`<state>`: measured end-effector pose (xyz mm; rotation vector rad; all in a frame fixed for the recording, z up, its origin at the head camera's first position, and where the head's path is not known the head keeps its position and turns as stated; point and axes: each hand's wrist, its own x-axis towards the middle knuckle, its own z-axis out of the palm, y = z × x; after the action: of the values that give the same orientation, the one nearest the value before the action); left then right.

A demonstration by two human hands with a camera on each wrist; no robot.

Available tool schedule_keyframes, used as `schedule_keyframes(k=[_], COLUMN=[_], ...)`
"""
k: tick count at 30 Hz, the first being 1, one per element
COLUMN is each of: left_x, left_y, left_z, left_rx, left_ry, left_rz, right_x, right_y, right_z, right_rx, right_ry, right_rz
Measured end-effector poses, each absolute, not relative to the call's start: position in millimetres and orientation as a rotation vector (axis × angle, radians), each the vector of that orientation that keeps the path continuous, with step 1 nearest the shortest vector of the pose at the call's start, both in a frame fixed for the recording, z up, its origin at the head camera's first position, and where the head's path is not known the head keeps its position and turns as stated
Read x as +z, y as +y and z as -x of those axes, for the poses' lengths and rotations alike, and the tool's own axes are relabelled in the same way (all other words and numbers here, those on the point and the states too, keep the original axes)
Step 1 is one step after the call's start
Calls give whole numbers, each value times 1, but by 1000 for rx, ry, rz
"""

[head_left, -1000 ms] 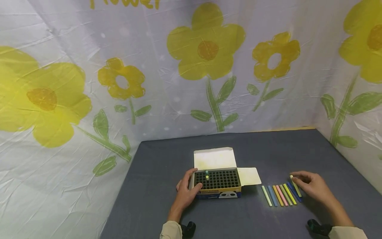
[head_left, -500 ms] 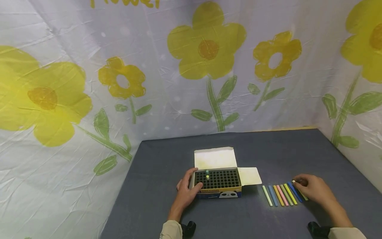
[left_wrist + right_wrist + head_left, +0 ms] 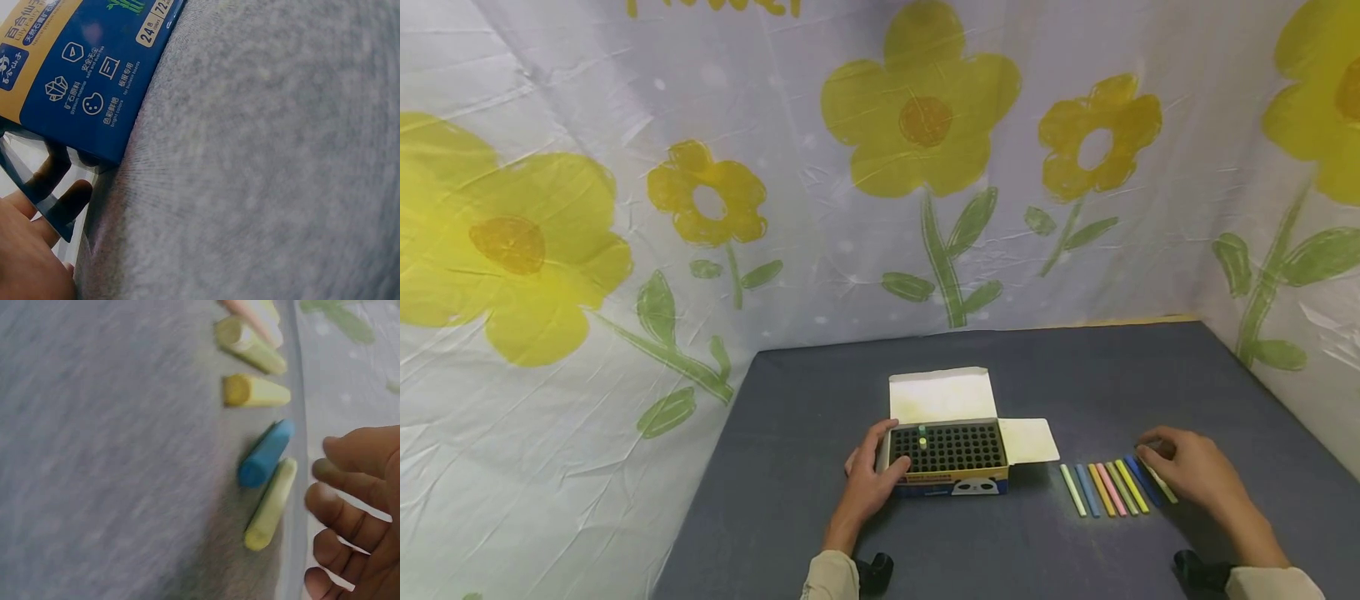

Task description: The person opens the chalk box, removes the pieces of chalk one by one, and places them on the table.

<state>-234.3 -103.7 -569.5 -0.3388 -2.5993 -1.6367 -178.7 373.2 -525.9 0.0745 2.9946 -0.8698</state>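
Observation:
My left hand [image 3: 863,493] grips the left end of an opened chalk box [image 3: 951,487], thumb at its front edge. In the left wrist view, the fingers reach beside the blue box wall [image 3: 119,94]. A teal chalk stick [image 3: 922,430] and a yellow one [image 3: 922,443] stand in the holes of the black insert. My right hand [image 3: 1198,475] hovers at the right end of a chalk row, fingers loosely bent with nothing between them. Nearest to it lies a pale yellow-green chalk stick [image 3: 273,503], beside a blue chalk stick [image 3: 265,456].
Several more sticks lie in the row, from a whitish one [image 3: 1072,490] at the left to a bright yellow one [image 3: 1132,487]. The box's white lid [image 3: 942,396] and side flap [image 3: 1028,440] are folded out on the dark table [image 3: 820,400]. A flower-printed curtain [image 3: 820,250] hangs behind.
My right hand has set the pale yellow-green chalk stick down at the right of the blue one and let go of it. The left hand stays on the chalk box.

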Motion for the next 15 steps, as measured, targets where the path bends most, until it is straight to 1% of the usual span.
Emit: schedule_keyframes(k=[7,15], left_x=[-570,-570], left_y=[-104,-103], left_z=[235,234], left_rx=[-1630,-1605], left_ry=[-2600,-2627], left_rz=[346,293], right_x=[-522,-520], right_y=[353,331], right_z=[180,190], right_rx=[-1212,-1536], right_ry=[2999,2881], right_rz=[-51,-3])
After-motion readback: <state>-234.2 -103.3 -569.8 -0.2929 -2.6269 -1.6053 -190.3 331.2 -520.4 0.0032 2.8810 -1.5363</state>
